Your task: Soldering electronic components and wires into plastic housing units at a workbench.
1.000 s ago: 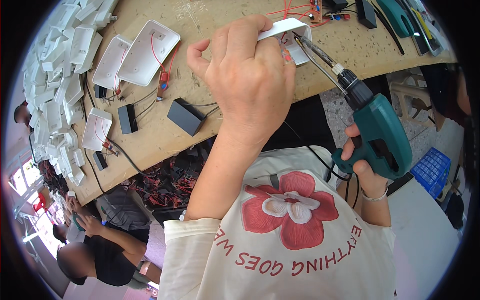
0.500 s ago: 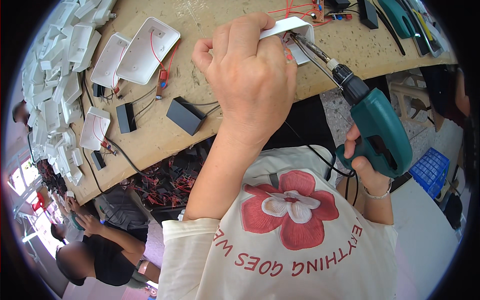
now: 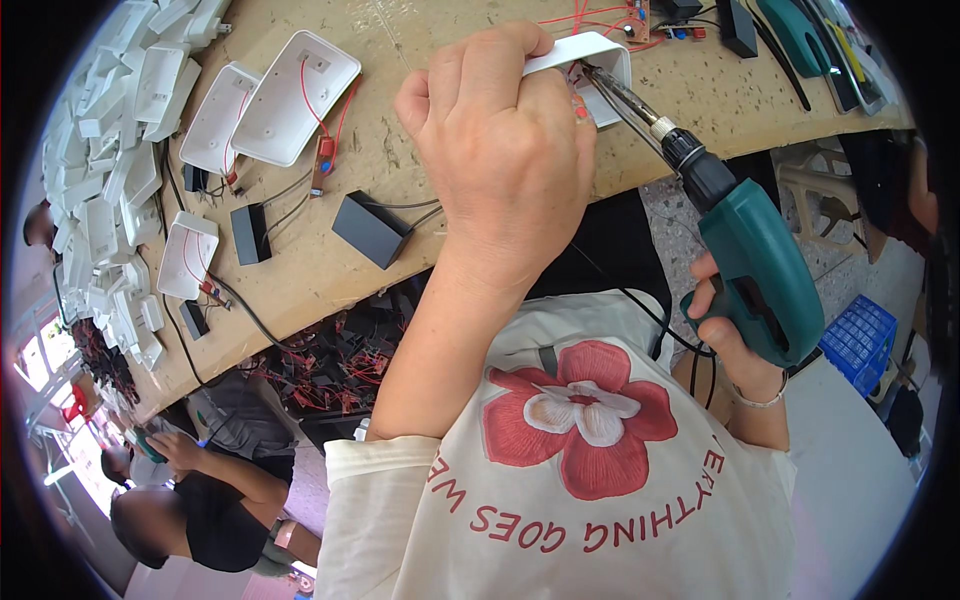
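My left hand (image 3: 505, 140) grips a white plastic housing (image 3: 582, 47), tilted on its side at the table's far middle. The back of that hand hides most of the housing and whatever its fingertips hold. In my right hand (image 3: 728, 335) is a green soldering gun (image 3: 765, 270), with fingers wrapped round its handle. The metal tip and the thin tube beside it reach into the housing's open side, by my left fingertips. Whether the tip touches anything is hidden.
Wired white housings (image 3: 297, 100) and black boxes (image 3: 372, 230) lie at left on the table (image 3: 390, 290). A heap of white housings (image 3: 110, 190) stands further left. Below the edge is a pile of black wired parts (image 3: 335, 360). A co-worker (image 3: 215, 510) sits lower left.
The soldering gun and my right hand have shifted slightly down. My left hand has moved a touch to the right with the housing still held.
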A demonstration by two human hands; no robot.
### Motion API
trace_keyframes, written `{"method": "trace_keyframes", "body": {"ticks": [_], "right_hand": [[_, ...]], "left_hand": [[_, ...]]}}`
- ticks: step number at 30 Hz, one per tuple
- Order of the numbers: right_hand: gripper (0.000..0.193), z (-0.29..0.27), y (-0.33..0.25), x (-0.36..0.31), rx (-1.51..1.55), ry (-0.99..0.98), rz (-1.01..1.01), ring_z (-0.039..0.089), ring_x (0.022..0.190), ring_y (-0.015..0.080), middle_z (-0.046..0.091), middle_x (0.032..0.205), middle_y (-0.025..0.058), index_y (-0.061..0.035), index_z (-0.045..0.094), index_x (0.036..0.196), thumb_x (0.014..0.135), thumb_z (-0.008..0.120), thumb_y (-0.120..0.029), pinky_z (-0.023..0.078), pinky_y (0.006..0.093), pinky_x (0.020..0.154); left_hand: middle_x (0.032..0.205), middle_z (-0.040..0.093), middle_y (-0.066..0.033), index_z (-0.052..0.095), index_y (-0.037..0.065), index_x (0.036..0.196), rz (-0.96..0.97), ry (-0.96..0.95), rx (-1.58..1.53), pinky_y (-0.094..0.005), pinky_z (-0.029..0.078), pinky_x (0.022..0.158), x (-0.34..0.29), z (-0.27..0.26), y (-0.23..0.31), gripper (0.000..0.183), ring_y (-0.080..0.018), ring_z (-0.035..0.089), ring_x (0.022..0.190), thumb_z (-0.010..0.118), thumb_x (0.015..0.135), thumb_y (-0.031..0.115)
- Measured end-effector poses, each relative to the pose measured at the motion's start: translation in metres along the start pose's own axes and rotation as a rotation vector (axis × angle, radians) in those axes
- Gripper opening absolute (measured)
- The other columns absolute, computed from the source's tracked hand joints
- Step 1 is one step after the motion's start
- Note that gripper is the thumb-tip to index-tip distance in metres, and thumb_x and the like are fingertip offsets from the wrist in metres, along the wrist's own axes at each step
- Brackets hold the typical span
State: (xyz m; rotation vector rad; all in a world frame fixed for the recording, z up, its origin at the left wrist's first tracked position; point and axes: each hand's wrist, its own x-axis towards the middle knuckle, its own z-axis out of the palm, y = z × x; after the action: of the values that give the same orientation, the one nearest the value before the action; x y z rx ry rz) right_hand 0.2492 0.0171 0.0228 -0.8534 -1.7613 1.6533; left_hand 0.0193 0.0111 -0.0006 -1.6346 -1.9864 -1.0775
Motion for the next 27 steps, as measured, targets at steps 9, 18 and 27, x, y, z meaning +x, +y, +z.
{"method": "trace_keyframes", "body": {"ticks": [9, 18, 27], "right_hand": [[0.068, 0.001, 0.008, -0.006, -0.075, 0.064, -0.053, 0.059, 0.07, 0.0109, 0.061, 0.089, 0.0127, 0.0101, 0.039, 0.121, 0.069, 0.077, -0.011, 0.049, 0.0209, 0.06], [0.07, -0.002, 0.007, -0.008, -0.288, 0.027, -0.101, 0.059, 0.067, 0.0097, 0.062, 0.088, 0.0114, 0.0113, 0.04, 0.122, 0.068, 0.077, -0.014, 0.048, 0.0193, 0.059], [0.072, 0.002, 0.007, -0.007, -0.14, 0.039, -0.095, 0.059, 0.069, 0.0102, 0.06, 0.103, 0.0197, 0.0112, 0.037, 0.124, 0.069, 0.077, -0.014, 0.048, 0.0196, 0.059]], "left_hand": [[0.094, 0.056, -0.0038, 0.059, 0.002, 0.065, 0.006, 0.003, -0.025, -0.0354, 0.033, 0.075, -0.001, 0.003, -0.001, 0.011, -0.0222, 0.051, 0.084, 0.063, 0.055, 0.004], [0.094, 0.058, -0.0021, 0.061, 0.003, 0.066, -0.014, -0.015, 0.008, -0.0335, 0.035, 0.076, 0.001, -0.002, 0.001, 0.011, -0.0209, 0.053, 0.085, 0.064, 0.056, 0.004], [0.096, 0.056, -0.0055, 0.059, 0.002, 0.066, -0.007, -0.006, -0.031, -0.0364, 0.033, 0.077, 0.0, -0.001, 0.001, 0.013, -0.0233, 0.051, 0.088, 0.065, 0.056, 0.005]]}}
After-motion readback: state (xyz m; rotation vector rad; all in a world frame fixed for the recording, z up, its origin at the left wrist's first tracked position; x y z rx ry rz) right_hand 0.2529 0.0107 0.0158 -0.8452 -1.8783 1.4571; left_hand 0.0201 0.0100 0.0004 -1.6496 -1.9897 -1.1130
